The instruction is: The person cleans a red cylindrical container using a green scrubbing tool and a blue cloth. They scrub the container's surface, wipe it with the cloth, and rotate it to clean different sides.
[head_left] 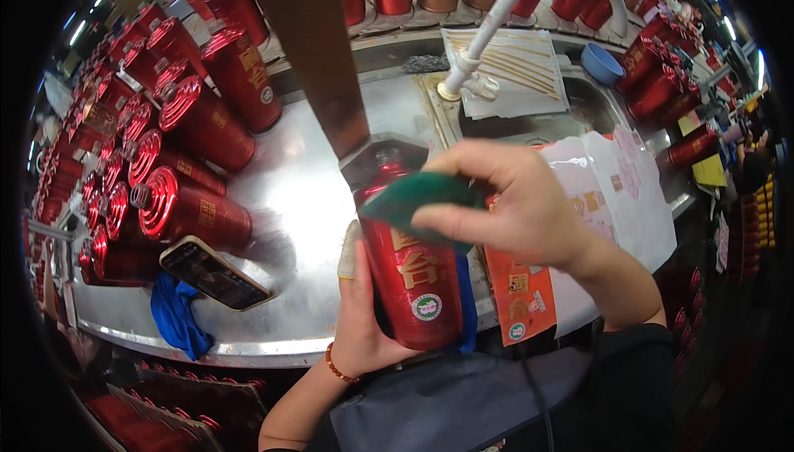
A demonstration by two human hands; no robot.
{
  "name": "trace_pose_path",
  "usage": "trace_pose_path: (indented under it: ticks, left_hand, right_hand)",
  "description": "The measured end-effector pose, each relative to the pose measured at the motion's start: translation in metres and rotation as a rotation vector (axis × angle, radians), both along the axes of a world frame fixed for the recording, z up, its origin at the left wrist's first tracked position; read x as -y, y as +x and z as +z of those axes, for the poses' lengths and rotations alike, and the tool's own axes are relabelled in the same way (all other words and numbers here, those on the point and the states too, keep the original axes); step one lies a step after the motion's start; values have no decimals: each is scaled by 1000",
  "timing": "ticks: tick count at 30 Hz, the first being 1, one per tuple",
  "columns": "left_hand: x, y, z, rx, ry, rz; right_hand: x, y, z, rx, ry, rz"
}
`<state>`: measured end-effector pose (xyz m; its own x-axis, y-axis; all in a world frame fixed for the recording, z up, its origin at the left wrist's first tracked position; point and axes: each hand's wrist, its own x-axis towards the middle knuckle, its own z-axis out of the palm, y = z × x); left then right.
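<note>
Red bottle (411,274), upright and a little tilted, right in front of me at the near edge of the steel surface (306,196). My left hand (361,320) wraps it from behind at the lower body, fingers closed round it, thumb side toward me; one fingertip carries a pale wrap or plaster (hard to say which). My right hand (517,204) comes in from the right, fingers pinched shut on a green pad (418,197), and presses that pad against the bottle's shoulder just under the cap.

Progress, as I judge it: the wiping of this one bottle is under way at its upper part; the lower body with the gold characters and the round label does not look touched by the pad at this instant. A blue cloth strip (467,303) hangs behind the bottle, on its right side.

Outward: an orange printed sheet (521,295) and white paper (612,196) lie just right of the bottle. A phone (213,272) lies to the left on a blue rag (175,315). Beyond, many more red bottles lie in rows (178,162), so plenty may be left. Behind, a sink (591,105) with a white tap (496,30) and a blue bowl (602,63).
</note>
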<state>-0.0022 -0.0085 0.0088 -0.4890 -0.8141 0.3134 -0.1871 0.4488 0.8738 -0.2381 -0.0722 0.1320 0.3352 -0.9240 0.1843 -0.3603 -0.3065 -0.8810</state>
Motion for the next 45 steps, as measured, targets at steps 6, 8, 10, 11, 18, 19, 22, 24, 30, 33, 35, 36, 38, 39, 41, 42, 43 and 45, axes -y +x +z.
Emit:
trace_pose_path:
  ticks: [6, 8, 10, 11, 18, 19, 22, 24, 30, 33, 35, 36, 38, 39, 41, 42, 43, 45]
  left_hand:
    - [1, -1, 1, 48, -64, 17]
    - [0, -1, -1, 2, -40, 7]
    - [0, 1, -4, 23, -53, 33]
    - [1, 1, -2, 37, -68, 29]
    - [-4, 5, -8, 46, 21, 34]
    - [-4, 5, -7, 47, 24, 30]
    - [-3, 4, -7, 33, 39, 23]
    - [-4, 4, -6, 25, 47, 22]
    - [-1, 7, 2, 130, -13, 39]
    - [1, 3, -2, 73, -80, 64]
    - [-2, 5, 9, 122, -97, 80]
    - [-1, 5, 10, 78, -117, 70]
    - [1, 6, 8, 98, -78, 58]
    - [1, 7, 7, 109, -58, 53]
    - [1, 5, 7, 88, -70, 52]
    - [1, 5, 8, 89, -76, 58]
    - [2, 4, 9, 90, -84, 59]
    - [2, 4, 5, 56, -85, 60]
  right_hand:
    - [-26, -20, -38, 398, 372, -264]
    - [-42, -8, -55, 514, 337, -168]
    - [-37, -20, -63, 451, 402, -318]
    - [-35, -24, -63, 416, 435, -390]
    - [-49, -30, -63, 494, 459, -319]
    - [-53, -28, -54, 466, 423, -311]
    - [-50, -24, -60, 319, 326, -172]
    - [-31, -35, -46, 145, 109, -312]
    - [-60, -3, -25, -505, -943, 61]
    - [-69, 9, -10, -410, -727, 195]
    - [-43, 6, 11, -454, -482, 215]
    - [-29, 3, 11, -474, -508, 81]
    - [-27, 2, 10, -585, -612, -21]
    - [-38, 5, 14, -680, -707, -3]
    - [-59, 14, 5, -644, -762, 89]
    - [-59, 11, 9, -689, -737, 70]
    - [-51, 7, 7, -761, -806, -27]
    - [-45, 7, 11, -759, -751, -7]
